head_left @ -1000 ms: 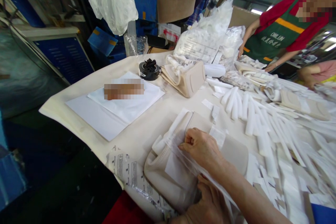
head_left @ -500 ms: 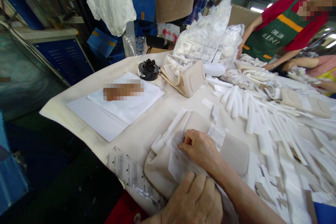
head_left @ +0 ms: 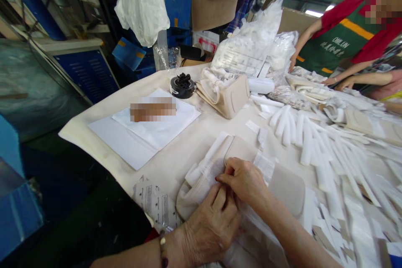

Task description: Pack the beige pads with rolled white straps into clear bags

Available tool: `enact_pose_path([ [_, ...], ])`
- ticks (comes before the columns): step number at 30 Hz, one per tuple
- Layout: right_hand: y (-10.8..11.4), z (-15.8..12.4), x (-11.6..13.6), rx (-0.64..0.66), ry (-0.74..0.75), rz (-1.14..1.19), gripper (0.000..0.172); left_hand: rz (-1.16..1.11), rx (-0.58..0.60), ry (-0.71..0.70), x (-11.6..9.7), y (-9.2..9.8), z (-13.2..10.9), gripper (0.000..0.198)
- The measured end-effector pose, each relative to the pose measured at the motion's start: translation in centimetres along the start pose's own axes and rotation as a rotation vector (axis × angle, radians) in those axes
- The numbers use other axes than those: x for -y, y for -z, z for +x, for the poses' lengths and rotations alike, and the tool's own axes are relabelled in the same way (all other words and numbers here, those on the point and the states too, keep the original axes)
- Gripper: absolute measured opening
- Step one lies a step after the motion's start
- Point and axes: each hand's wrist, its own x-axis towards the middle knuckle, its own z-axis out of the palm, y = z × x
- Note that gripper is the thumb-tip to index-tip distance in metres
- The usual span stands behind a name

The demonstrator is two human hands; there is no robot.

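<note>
A beige handbag (head_left: 197,192) lies on the cloth-covered table in front of me, with white padding (head_left: 204,159) along its upper side. My right hand (head_left: 246,178) rests over the bag, thumb and fingers pinched together at a translucent plastic sheet (head_left: 260,234). Just below it, my left hand (head_left: 212,222) has its fingers curled in on the same plastic, its fingertips close to the right thumb. What lies under the left palm is hidden. To the right of the bag is a flat beige panel (head_left: 287,188), partly behind my right wrist.
White foam strips (head_left: 317,146) spread over the right side. Another beige bag (head_left: 229,96), a black tape roll (head_left: 182,86) and white paper sheets (head_left: 125,142) lie further back. Printed wrapping (head_left: 153,201) is near the left edge. A co-worker in a green apron (head_left: 339,46) stands opposite.
My left hand has moved up and left, from the lower end of the plastic to beside my right hand. The right hand stays pinched over the bag. The view has shifted slightly.
</note>
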Motion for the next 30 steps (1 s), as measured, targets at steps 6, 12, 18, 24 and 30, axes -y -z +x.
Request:
enact_pose_path([
  [6, 0.1, 0.0, -0.2, 0.031, -0.035, 0.052, 0.022, 0.016, 0.01, -0.013, 0.0, 0.0, -0.1, 0.044],
  [12, -0.1, 0.3, -0.5, 0.032, -0.044, 0.083, 0.025, 0.027, -0.003, 0.01, 0.0, -0.1, 0.1, 0.044],
  [18, -0.2, 0.1, -0.6, 0.019, -0.029, 0.114, 0.023, 0.01, -0.013, -0.002, 0.1, -0.2, -0.1, 0.041],
  [24, -0.3, 0.5, -0.5, -0.015, 0.008, 0.187, 0.022, -0.006, -0.089, 0.025, -0.1, -1.2, 0.0, 0.039],
  [30, 1.7, -4.7, -2.6, -0.261, 0.146, 0.336, 0.015, -0.072, -0.272, 0.095, 0.2, -3.4, -2.0, 0.029],
])
